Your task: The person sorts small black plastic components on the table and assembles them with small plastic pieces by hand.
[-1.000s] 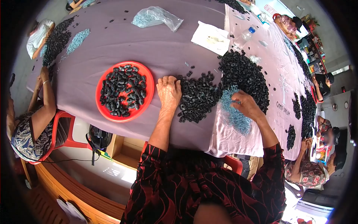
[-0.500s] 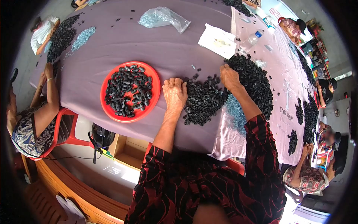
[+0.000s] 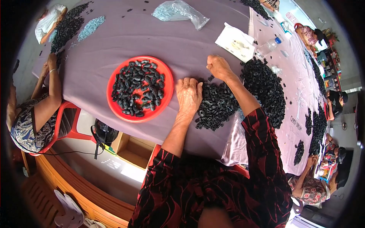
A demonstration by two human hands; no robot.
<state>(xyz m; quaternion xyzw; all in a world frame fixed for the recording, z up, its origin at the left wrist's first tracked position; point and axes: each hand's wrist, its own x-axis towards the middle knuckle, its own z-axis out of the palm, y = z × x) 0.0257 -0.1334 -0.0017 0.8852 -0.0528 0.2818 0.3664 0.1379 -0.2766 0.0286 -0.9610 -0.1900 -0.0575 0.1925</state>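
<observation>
My left hand (image 3: 189,94) rests on the purple cloth at the left edge of a pile of small black plastic parts (image 3: 216,108). Its fingers are curled together; anything under them is hidden. My right hand (image 3: 219,68) is closed in a fist-like pinch just beyond that pile, and what it pinches does not show. Left of my left hand lies a round red plate (image 3: 141,119), holding many ribbed black barrel-shaped pieces (image 3: 127,85). A larger heap of black parts (image 3: 264,91) spreads to the right of my right forearm.
A clear plastic bag (image 3: 176,13) of small silvery pieces lies at the back. White paper (image 3: 235,41) and a blue-capped bottle (image 3: 270,45) stand beyond the heap. On the left a person's arm (image 3: 55,81) reaches over the table edge. Other people sit along the right side.
My right hand has left the large heap and moved left and slightly back, closer to my left hand. My left hand keeps its place beside the smaller pile. The whole view has shifted slightly.
</observation>
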